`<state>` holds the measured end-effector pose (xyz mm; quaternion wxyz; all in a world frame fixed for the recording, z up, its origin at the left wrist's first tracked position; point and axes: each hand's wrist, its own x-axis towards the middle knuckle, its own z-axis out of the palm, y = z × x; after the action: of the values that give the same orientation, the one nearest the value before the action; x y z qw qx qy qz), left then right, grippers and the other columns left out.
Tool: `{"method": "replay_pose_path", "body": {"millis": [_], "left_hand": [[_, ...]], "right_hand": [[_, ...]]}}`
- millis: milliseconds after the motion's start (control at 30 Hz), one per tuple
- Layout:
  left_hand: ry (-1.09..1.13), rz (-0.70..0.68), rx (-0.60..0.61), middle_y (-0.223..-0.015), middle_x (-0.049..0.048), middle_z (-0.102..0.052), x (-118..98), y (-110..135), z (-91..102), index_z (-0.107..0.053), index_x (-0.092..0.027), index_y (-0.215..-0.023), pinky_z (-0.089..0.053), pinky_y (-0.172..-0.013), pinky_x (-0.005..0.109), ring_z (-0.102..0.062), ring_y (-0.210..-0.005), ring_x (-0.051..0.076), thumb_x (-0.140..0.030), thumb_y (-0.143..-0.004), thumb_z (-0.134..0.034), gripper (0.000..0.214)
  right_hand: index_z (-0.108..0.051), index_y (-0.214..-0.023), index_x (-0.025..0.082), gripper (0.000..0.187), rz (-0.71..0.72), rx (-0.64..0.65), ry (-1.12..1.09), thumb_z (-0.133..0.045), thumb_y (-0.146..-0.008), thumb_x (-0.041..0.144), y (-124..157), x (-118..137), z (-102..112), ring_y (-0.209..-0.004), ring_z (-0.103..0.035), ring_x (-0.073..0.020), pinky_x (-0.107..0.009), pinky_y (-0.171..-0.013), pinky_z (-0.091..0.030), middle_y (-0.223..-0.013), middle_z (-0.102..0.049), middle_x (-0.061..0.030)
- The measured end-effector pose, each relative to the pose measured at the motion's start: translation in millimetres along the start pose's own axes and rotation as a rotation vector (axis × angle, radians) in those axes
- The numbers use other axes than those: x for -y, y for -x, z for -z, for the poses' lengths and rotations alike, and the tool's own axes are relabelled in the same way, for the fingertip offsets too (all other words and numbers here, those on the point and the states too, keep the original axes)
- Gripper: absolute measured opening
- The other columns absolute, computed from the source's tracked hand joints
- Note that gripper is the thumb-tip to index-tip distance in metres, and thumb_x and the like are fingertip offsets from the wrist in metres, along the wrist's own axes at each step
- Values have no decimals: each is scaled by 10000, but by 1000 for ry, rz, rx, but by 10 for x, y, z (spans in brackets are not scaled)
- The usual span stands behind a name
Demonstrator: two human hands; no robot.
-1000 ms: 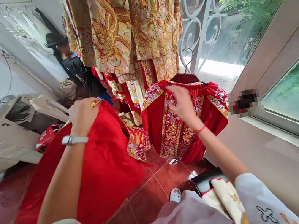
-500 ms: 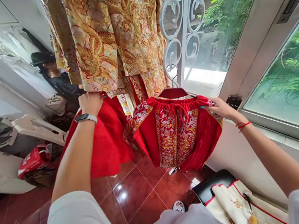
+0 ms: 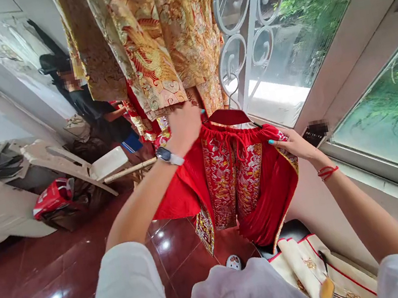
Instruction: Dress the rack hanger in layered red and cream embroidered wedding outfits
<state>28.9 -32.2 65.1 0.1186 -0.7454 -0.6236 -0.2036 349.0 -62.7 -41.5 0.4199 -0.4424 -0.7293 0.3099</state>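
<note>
Hands both raised ahead of me, each on the skirt point(image 3: 243, 182).

Pose, left hand point(image 3: 184, 125): arm stretched forward and up from 7 o'clock, elbow a little bent, back of the hand toward me. Fingers are curled shut over the red waistband at the skirt's 11 o'clock, just beside the hanger point(image 3: 229, 115). Watch point(image 3: 168, 155) sits on that wrist.

Pose, right hand point(image 3: 294, 145): forearm comes in from 4 o'clock, wrist bent inward. Thumb and fingers are pinched closed on the embroidered waistband edge at the skirt's 2 o'clock. Red cord point(image 3: 326, 171) circles the wrist.

Skirt position: it hangs from the hanger, spread between my two grips. The embroidered panels face me and the hem drops toward 6 o'clock, above the floor point(image 3: 36, 296).

Surroundings: gold robes point(image 3: 150, 49) hang at 12 o'clock, their hem just above my left knuckles; whether they touch I cannot tell. White grille point(image 3: 251, 32) stands at 1 o'clock against the window. White chair point(image 3: 70, 161) lies tipped at 9 o'clock, with a red bag point(image 3: 53, 195) just beside it. A person point(image 3: 95, 105) in a dark top is at 10 o'clock, well apart. White cloth point(image 3: 311, 262) with red trim lies at 5 o'clock, under the hem.
</note>
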Motion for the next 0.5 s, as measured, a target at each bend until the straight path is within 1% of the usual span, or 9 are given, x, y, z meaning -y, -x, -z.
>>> {"method": "replay_pose_path", "body": {"millis": [67, 100, 167, 233, 333, 433, 500], "left_hand": [[60, 23, 0, -1158, 218, -648, -279, 187, -150, -692, -53, -1163, -517, -878, 433, -680, -990, 295, -206, -1023, -348, 401], [101, 51, -20, -1215, 225, -623, -371, 279, -234, -659, -57, -1235, -528, -864, 416, -682, -981, 285, -221, -1027, -357, 401], [195, 93, -86, -1317, 242, -567, -459, 457, -396, -560, -77, -1387, -546, -854, 408, -673, -1007, 288, -280, -1028, -395, 444], [297, 99, -158, -1360, 240, -534, -445, 622, -535, -459, -115, -1489, -552, -888, 430, -641, -1085, 313, -341, -1012, -446, 528], [394, 146, -219, -1352, 231, -523, -345, 850, -712, -372, -156, -1552, -537, -947, 487, -584, -1172, 353, -385, -952, -559, 669], [334, 273, -218, -1341, 243, -542, -236, 1069, -854, -358, -160, -1564, -526, -939, 541, -565, -1179, 402, -329, -875, -657, 770], [248, 340, -209, -1292, 234, -604, -156, 1204, -897, -382, -162, -1555, -520, -932, 551, -567, -1183, 414, -248, -873, -625, 729]], "right_hand": [[-721, -1223, 217, 544, 4, -3, -13, -726, -800, 559, -19, -31, 5, -1153, -670, -319, -493, -1045, -508, -1203, -746, -75], [-724, -1213, 220, 541, 4, -9, -15, -732, -792, 558, -31, -44, 12, -1154, -668, -321, -495, -1048, -505, -1191, -750, -74], [-739, -1177, 225, 522, 6, -20, -13, -743, -774, 557, -58, -67, 28, -1150, -668, -327, -500, -1050, -500, -1162, -758, -72], [-752, -1138, 226, 497, 18, -23, -15, -746, -764, 553, -82, -87, 35, -1142, -668, -329, -500, -1050, -497, -1152, -760, -74], [-760, -1108, 219, 475, 38, -25, -31, -747, -759, 542, -102, -110, 23, -1135, -664, -322, -480, -1033, -505, -1156, -757, -76], [-758, -1101, 208, 468, 48, -33, -57, -745, -763, 530, -111, -127, -6, -1128, -661, -312, -461, -1017, -512, -1150, -758, -80], [-753, -1113, 202, 475, 47, -31, -68, -737, -772, 532, -114, -137, -24, -1107, -667, -305, -457, -1011, -513, -1152, -757, -81]]}}
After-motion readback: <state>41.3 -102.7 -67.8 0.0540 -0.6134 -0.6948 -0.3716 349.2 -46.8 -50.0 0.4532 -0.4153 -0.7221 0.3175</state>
